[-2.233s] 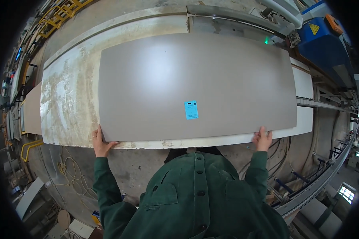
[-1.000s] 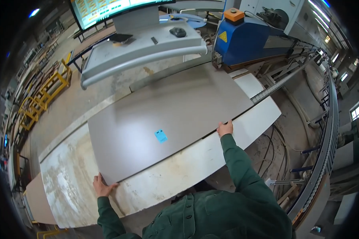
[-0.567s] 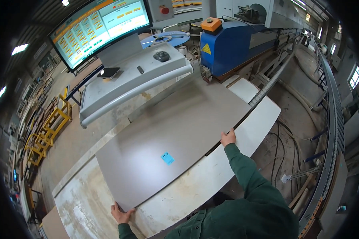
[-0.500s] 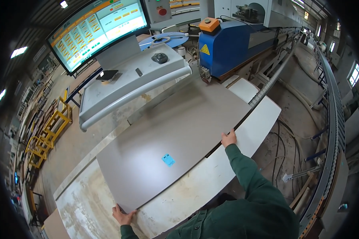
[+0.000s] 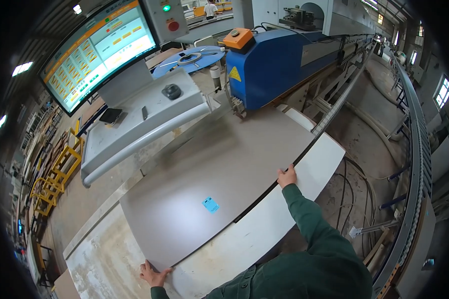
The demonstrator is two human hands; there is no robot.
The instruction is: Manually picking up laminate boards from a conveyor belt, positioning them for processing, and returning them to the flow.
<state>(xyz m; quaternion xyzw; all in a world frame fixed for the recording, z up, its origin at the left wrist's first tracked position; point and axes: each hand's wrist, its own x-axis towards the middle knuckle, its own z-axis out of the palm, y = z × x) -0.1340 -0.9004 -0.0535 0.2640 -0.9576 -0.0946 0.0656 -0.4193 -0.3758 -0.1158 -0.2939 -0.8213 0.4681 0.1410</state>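
Note:
A large flat grey-brown panel (image 5: 199, 169) with a small blue label (image 5: 210, 205) lies on a white, stained table (image 5: 100, 249). My left hand (image 5: 154, 274) is at the panel's near left corner, with the corner between its thumb and fingers. Farther along the right-hand long edge, my right hand (image 5: 286, 177) grips the panel, its fingers bent at the edge. A dark strip (image 5: 257, 201) runs beside that edge. The panel's far end reaches the foot of a blue machine (image 5: 264, 70), where the machine hides part of it.
At the left stands a grey console shelf (image 5: 135, 129) with a mouse (image 5: 171, 91) and a phone (image 5: 110, 115), under a lit monitor (image 5: 102, 52). Behind it is a blue disc (image 5: 189, 59). A roller rail (image 5: 416, 149) and black cables (image 5: 356, 184) are on the right.
The panel has slid farther toward the blue machine, with both my hands moving along with it. The view has shifted, so the console and machine appear lower and more to the left.

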